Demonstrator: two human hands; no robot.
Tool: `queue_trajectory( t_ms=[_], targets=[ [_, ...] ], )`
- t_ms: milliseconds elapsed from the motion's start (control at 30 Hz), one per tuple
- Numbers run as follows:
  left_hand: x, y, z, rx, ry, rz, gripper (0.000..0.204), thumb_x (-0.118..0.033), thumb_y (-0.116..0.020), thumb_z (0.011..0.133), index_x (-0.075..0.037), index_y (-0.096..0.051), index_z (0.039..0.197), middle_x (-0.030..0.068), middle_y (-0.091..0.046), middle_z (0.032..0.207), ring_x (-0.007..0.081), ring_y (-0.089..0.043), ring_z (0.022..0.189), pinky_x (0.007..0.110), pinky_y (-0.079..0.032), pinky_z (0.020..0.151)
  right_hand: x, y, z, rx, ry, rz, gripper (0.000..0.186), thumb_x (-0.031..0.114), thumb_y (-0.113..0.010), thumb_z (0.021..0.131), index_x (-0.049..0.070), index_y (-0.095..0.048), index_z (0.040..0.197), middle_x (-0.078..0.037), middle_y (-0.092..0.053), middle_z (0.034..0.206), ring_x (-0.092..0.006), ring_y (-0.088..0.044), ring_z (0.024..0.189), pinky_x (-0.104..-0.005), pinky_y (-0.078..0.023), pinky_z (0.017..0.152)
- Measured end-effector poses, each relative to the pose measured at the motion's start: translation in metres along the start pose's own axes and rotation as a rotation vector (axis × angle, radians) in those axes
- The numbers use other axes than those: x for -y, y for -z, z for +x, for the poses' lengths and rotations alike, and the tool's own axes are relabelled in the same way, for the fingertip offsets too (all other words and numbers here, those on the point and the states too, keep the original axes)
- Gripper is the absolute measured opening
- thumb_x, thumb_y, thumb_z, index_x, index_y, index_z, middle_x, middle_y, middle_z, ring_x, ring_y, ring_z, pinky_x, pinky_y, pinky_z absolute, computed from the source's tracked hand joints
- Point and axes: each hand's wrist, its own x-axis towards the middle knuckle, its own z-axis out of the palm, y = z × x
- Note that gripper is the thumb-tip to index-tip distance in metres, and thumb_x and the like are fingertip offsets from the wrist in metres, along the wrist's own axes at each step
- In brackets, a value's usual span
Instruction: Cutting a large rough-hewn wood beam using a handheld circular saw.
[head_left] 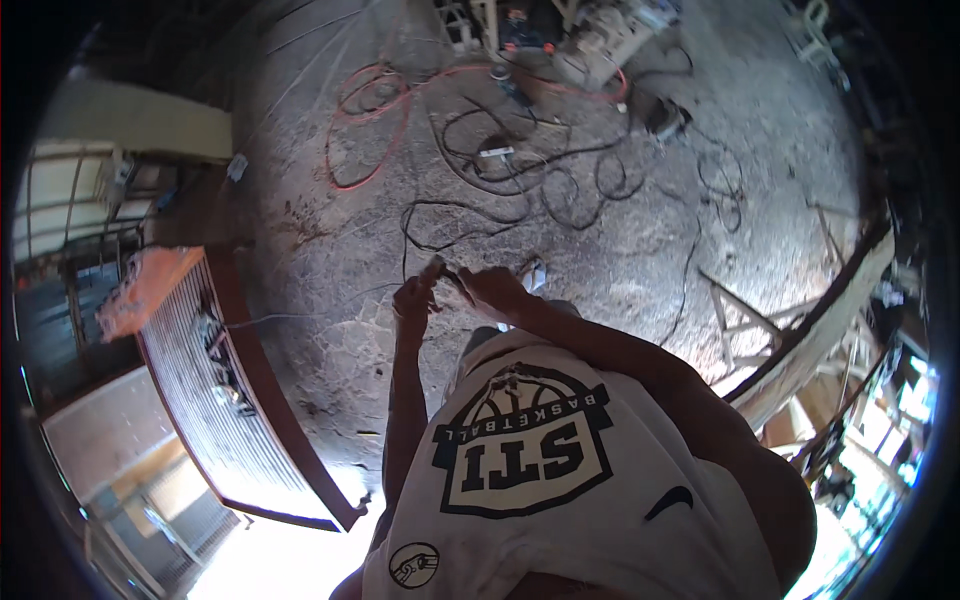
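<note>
My left hand (414, 299) and my right hand (494, 292) are close together in front of my body, above the concrete floor. The fingers of both are bent and closed. A short dark piece (455, 281) shows between them, gripped by my right hand; its kind is too small to tell. My left fingers are pinched beside its upper end, and what they hold is hidden. A thin cable (290, 317) runs from the left toward my left hand. Behind that hand a black cable (406, 235) passes; whether either joins the dark piece I cannot tell.
Black cables (480, 230) lie looped on the floor ahead, with a white power strip (496, 152) among them. An orange-red hose (345, 185) coils beyond. A ribbed metal-topped table (215, 390) stands at left. Wooden frames (740, 315) lean at right.
</note>
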Motion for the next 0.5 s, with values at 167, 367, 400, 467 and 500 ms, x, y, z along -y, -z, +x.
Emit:
queue_trajectory(
  t_ms=[167, 367, 400, 467, 500],
  targets=[
    [-0.013, 0.025, -0.102, 0.048, -0.424, 0.499, 0.039, -0.041, -0.077, 0.095, -0.002, -0.076, 0.091, 0.0124, -0.070, 0.072, 0.0162, -0.064, 0.056, 0.036, -0.047, 0.054, -0.013, -0.008, -0.023, 0.756, -0.071, 0.503, 0.059, 0.041, -0.056, 0.104, -0.004, -0.052, 0.142, -0.021, -0.075, 0.102, -0.0291, -0.074, 0.089, -0.0472, -0.057, 0.081],
    [-0.022, 0.018, -0.216, 0.028, -0.315, 0.635, 0.035, -0.037, -0.081, 0.091, -0.005, -0.074, 0.079, 0.0133, -0.068, 0.070, 0.0260, -0.064, 0.059, 0.039, -0.048, 0.056, 0.061, -0.028, 0.034, 0.457, -0.487, 2.014, 0.092, 0.065, -0.057, 0.098, -0.008, -0.035, 0.148, -0.032, -0.062, 0.128, -0.0408, -0.064, 0.115, -0.0539, -0.051, 0.100],
    [0.014, 0.032, -0.219, -0.091, -0.612, 0.764, 0.036, -0.031, -0.077, 0.094, -0.007, -0.069, 0.069, 0.0123, -0.061, 0.062, 0.0285, -0.060, 0.056, 0.042, -0.047, 0.055, 0.072, -0.015, 0.047, 0.257, -0.497, 2.046, 0.084, 0.061, -0.060, 0.098, -0.009, -0.043, 0.141, -0.029, -0.068, 0.116, -0.0386, -0.069, 0.104, -0.0528, -0.056, 0.093],
    [0.051, 0.067, -0.229, -0.129, -0.680, 0.875, 0.043, -0.024, -0.069, 0.099, -0.007, -0.061, 0.061, 0.0117, -0.060, 0.059, 0.0310, -0.060, 0.057, 0.043, -0.048, 0.056, 0.031, 0.003, 0.078, 0.075, -0.310, 2.163, 0.065, 0.053, -0.064, 0.098, -0.007, -0.055, 0.122, -0.016, -0.068, 0.092, -0.0302, -0.068, 0.076, -0.0477, -0.057, 0.074],
    [0.074, 0.088, -0.237, -0.158, -0.619, 0.957, 0.045, -0.029, -0.068, 0.099, -0.007, -0.063, 0.060, 0.0126, -0.061, 0.059, 0.0324, -0.061, 0.057, 0.045, -0.049, 0.056, 0.011, 0.017, 0.084, 0.083, -0.326, 2.249, 0.057, 0.050, -0.065, 0.097, -0.005, -0.059, 0.113, -0.013, -0.065, 0.086, -0.0266, -0.064, 0.071, -0.0457, -0.055, 0.071]
  ],
)
